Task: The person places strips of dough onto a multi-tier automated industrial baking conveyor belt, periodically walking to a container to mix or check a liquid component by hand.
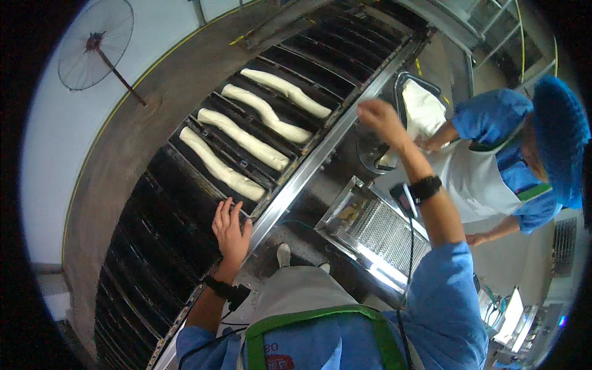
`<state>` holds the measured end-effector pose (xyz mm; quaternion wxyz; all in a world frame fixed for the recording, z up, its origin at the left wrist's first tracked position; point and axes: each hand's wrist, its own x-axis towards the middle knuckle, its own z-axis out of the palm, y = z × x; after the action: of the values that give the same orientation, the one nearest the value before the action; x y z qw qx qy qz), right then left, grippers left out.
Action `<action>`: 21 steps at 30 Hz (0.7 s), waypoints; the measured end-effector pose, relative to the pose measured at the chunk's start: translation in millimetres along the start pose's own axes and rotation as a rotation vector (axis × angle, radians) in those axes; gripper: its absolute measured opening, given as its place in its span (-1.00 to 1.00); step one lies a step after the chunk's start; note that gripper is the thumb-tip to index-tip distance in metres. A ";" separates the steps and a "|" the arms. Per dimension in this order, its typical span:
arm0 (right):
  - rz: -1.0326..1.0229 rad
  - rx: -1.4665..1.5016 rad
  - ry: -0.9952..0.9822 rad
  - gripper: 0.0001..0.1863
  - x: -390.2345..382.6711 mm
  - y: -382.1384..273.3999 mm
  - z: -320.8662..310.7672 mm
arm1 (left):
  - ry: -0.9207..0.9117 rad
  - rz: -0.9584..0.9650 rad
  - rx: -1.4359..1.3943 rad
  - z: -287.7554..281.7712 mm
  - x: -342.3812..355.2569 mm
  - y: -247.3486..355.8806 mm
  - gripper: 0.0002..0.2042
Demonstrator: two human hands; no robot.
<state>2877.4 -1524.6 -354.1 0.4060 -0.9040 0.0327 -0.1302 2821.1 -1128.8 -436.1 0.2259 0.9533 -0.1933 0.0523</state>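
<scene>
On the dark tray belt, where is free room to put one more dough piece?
Free: the dark trays under the left hand and on toward the lower left, and the trays beyond the farthest dough piece. Crowded: the four dough pieces lying side by side in the middle, beside the metal rail.

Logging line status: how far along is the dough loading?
Done: four dough strips lie in neighbouring tray channels. In hand: nothing; the left hand rests flat on the tray edge, the right hand is raised, empty. Left: the dark channels nearer the person show no dough.
</scene>
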 end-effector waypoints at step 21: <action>1.036 -0.308 0.067 -0.80 -523.8 114.7 -103.8 | -0.223 0.431 0.457 138.0 171.9 43.7 -0.58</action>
<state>2350.7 -1590.3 -482.7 0.2784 -0.8140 0.5058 0.0643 2963.8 -1286.3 -509.2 -0.0325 0.9163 -0.3976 0.0361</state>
